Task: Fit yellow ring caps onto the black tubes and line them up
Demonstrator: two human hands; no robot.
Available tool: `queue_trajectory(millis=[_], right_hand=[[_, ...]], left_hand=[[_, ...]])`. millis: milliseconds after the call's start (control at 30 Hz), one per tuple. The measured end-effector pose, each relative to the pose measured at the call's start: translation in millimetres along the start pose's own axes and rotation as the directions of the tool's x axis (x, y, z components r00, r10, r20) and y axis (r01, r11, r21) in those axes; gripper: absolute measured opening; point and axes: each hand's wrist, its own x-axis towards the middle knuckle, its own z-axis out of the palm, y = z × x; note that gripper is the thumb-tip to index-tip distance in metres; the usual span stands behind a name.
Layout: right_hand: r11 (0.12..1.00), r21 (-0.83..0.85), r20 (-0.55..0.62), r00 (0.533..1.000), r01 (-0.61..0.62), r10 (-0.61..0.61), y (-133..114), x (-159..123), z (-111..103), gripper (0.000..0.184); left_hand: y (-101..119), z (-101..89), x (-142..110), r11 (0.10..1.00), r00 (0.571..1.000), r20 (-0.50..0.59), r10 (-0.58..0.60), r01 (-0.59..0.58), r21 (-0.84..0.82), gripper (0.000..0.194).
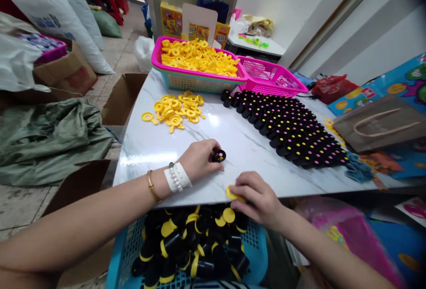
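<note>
My left hand [201, 160] rests at the table's middle, its fingers closed round a small black cylinder [218, 155] whose end, with pink and yellow spots, faces up toward me. To its right, over the table's front edge, my right hand [258, 195] pinches a yellow round cap [234, 193]. Beneath both hands, a blue basket [115, 253] is full of black tubes with yellow caps [171, 242]. Beyond my left hand lies a loose pile of yellow ring-shaped pieces with short stems [176, 109]. Rows of black cylinders with pink and yellow dots [293, 133] stand at the right.
A pink-rimmed basket [199, 74] heaped with yellow pieces stands at the back, beside a pink basket [273, 76]. A brown paper bag [376, 122] is at the far right. Cardboard boxes [121, 98] and white sacks [49, 13] fill the floor at left.
</note>
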Motion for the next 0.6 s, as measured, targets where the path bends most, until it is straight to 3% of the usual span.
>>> queue_trajectory(millis=[100, 233, 400, 467, 600], right_hand=[[0.991, 0.128, -0.029, 0.999, 0.030, -0.027, -13.2, 1.7, 6.8, 0.022], [0.955, 0.248, -0.168, 0.963, -0.166, 0.211, -12.8, 26.5, -5.5, 0.020], [0.902, 0.297, -0.209, 0.900, -0.315, 0.383, 2.0, 51.6, -8.8, 0.018], [0.825, 0.422, -0.172, 0.861, -0.375, 0.479, 4.1, 56.2, -4.4, 0.017], [0.565, 0.663, 0.005, 0.757, -0.491, 0.653, 3.4, 62.7, 0.9, 0.021]], left_hand=[[2.5, 0.9, -1.4, 0.997, 0.996, 0.042, 0.075, -0.074, -0.013, 0.034], [4.1, 2.0, -1.1, 0.990, 0.987, 0.068, 0.143, -0.143, -0.013, 0.030], [7.0, 3.4, -0.9, 0.985, 0.979, 0.121, 0.162, -0.168, 0.036, 0.028], [7.9, 3.2, -1.1, 0.986, 0.977, 0.141, 0.158, -0.164, 0.038, 0.025], [7.5, 3.1, -0.8, 0.984, 0.971, 0.165, 0.172, -0.177, 0.015, 0.018]])
